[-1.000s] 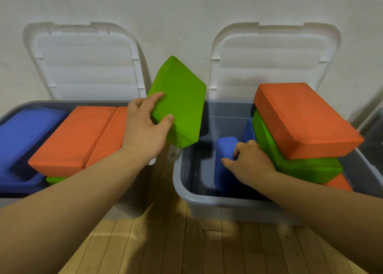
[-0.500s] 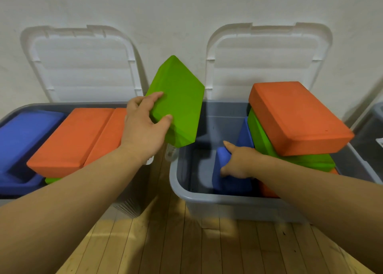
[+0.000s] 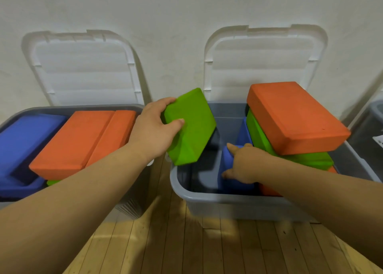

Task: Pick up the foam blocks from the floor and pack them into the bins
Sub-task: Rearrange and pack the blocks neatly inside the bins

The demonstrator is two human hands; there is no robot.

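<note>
My left hand (image 3: pixel 154 128) grips a green foam block (image 3: pixel 191 128), tilted, over the left end of the right grey bin (image 3: pixel 207 199). My right hand (image 3: pixel 246 164) is inside that bin and holds an upright blue block (image 3: pixel 226 170), thumb on its near face and a finger over its top. To the right in the same bin lie a green block (image 3: pixel 261 137) with an orange block (image 3: pixel 294 116) stacked askew on top, rising above the rim. The left grey bin (image 3: pixel 128 108) holds orange blocks (image 3: pixel 83 141) and blue blocks (image 3: pixel 24 137).
Both bins have white lids (image 3: pixel 83 70) open and leaning against the wall behind. A narrow gap of wooden floor (image 3: pixel 165 242) runs between the bins and spreads in front. Part of another grey container (image 3: pixel 375 116) shows at the far right edge.
My left hand has carried the green block down and to the right, from above the gap to over the right bin. My right hand stays on the blue block.
</note>
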